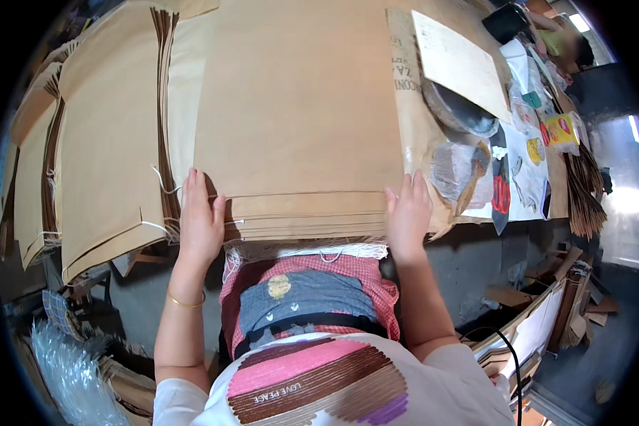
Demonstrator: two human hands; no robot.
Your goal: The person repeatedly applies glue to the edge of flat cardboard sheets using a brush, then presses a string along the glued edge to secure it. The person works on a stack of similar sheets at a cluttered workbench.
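A stack of large brown kraft paper bags point(298, 106) lies in front of me, its near edges stepped in thin layers. My left hand point(202, 221) rests at the stack's near left corner, fingers stretched forward and thumb on the paper. At the near right corner my right hand point(409, 216) lies the same way, its fingers extended along the side edge. Neither hand is closed round anything. White strings point(165, 181) stick out beside my left fingers. White thread ends hang below the stack's near edge.
More brown bag stacks point(110, 156) with folded sides stand to the left. On the right are a basin point(451, 110) under a pale board point(458, 60), red-handled scissors point(501, 193), a plastic bag point(453, 170) and a yellow packet point(562, 131). Another person point(564, 46) is at the far right.
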